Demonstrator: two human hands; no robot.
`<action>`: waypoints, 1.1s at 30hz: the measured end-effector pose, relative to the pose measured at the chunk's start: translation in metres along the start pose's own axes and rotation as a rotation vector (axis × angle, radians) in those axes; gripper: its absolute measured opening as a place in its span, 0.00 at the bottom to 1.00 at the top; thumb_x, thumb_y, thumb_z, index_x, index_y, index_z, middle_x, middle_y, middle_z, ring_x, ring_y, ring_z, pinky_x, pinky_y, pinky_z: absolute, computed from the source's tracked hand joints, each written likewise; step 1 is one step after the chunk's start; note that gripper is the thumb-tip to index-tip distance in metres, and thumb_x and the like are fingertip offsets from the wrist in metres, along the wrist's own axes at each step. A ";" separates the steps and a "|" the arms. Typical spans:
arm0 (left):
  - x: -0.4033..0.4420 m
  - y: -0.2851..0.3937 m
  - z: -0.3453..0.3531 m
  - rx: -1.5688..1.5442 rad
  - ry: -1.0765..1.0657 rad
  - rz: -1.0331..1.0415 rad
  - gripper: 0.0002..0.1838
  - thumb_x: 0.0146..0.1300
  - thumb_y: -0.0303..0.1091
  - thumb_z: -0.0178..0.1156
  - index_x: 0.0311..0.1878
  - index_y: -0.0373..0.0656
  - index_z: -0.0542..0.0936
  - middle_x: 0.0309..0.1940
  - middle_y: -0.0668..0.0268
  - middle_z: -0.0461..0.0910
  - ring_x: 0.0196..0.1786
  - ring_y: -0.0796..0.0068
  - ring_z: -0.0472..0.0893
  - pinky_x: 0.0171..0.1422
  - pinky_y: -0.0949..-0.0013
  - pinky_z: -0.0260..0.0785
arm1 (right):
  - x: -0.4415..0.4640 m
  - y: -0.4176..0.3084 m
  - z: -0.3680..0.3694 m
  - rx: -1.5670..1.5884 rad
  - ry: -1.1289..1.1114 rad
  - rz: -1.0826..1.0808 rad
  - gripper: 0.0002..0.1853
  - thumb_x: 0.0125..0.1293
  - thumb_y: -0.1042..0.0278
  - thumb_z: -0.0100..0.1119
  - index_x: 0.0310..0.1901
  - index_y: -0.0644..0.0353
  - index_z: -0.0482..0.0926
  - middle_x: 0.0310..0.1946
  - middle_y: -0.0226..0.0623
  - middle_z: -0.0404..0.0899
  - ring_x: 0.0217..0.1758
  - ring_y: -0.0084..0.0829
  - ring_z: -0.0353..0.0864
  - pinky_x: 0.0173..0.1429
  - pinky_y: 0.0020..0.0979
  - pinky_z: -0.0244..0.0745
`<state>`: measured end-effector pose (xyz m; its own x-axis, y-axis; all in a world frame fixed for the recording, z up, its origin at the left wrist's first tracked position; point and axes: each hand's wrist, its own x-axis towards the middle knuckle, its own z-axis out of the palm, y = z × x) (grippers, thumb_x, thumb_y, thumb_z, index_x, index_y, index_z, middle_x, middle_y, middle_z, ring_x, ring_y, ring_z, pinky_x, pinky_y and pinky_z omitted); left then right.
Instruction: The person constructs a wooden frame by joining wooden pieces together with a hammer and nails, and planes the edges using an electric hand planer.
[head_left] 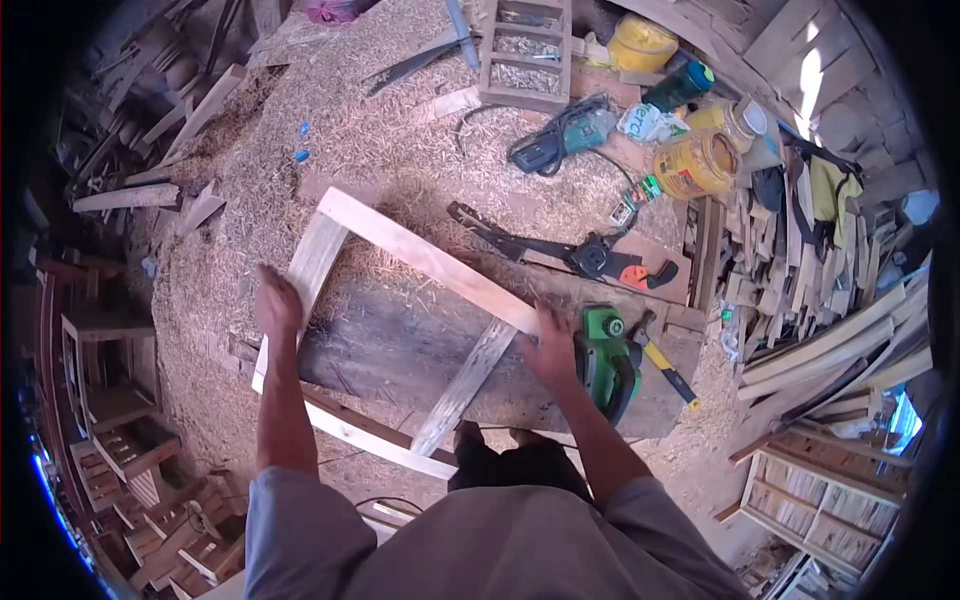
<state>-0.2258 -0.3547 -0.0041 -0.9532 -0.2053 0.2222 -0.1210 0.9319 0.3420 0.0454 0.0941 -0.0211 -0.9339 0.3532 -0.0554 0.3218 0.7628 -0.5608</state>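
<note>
A rectangular wooden frame [430, 255] of pale planed bars lies tilted over the dark workbench board [375, 340]. One crosspiece joins its long rails near the right end, another near the left. My left hand [278, 302] is against the outer side of the left crosspiece, seen edge-on, its fingers close together. At the right end of the upper rail, my right hand [550, 348] grips the corner, fingers partly hidden. Just right of that hand sits a green electric planer [605, 365], with a yellow-handled hammer [668, 370] beside it.
Beyond the frame lie a handsaw-like black tool [590, 255], an angle grinder [565, 138], a divided wooden box [525, 55] and yellow jars [695, 165]. Wood shavings [400, 130] cover the surface. Timber strips [830, 350] are stacked right; wooden stools [110, 340] stand left.
</note>
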 end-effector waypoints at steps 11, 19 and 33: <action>-0.101 -0.138 0.017 -0.018 0.126 -0.139 0.22 0.90 0.44 0.44 0.64 0.33 0.76 0.52 0.28 0.84 0.54 0.19 0.81 0.55 0.32 0.70 | -0.017 0.005 -0.003 -0.239 -0.074 -0.088 0.49 0.59 0.58 0.82 0.81 0.53 0.70 0.66 0.52 0.72 0.70 0.60 0.76 0.77 0.54 0.75; -0.099 -0.152 0.001 -0.126 0.007 -0.229 0.17 0.89 0.40 0.46 0.54 0.34 0.74 0.41 0.33 0.79 0.43 0.25 0.77 0.49 0.36 0.65 | 0.015 0.028 -0.002 -0.198 -0.172 -0.008 0.30 0.60 0.66 0.80 0.62 0.59 0.79 0.64 0.53 0.77 0.70 0.61 0.77 0.71 0.56 0.78; -0.086 -0.152 -0.002 -0.044 -0.022 -0.361 0.26 0.87 0.51 0.47 0.75 0.46 0.74 0.61 0.33 0.84 0.59 0.25 0.83 0.62 0.33 0.74 | 0.153 0.040 -0.028 -0.294 0.053 -0.313 0.21 0.56 0.74 0.75 0.51 0.63 0.80 0.53 0.53 0.79 0.64 0.57 0.78 0.67 0.54 0.77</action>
<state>-0.1249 -0.4791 -0.0732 -0.8572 -0.5116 0.0599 -0.4391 0.7866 0.4342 -0.0805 0.1937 -0.0287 -0.9867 0.1019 0.1264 0.0623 0.9566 -0.2846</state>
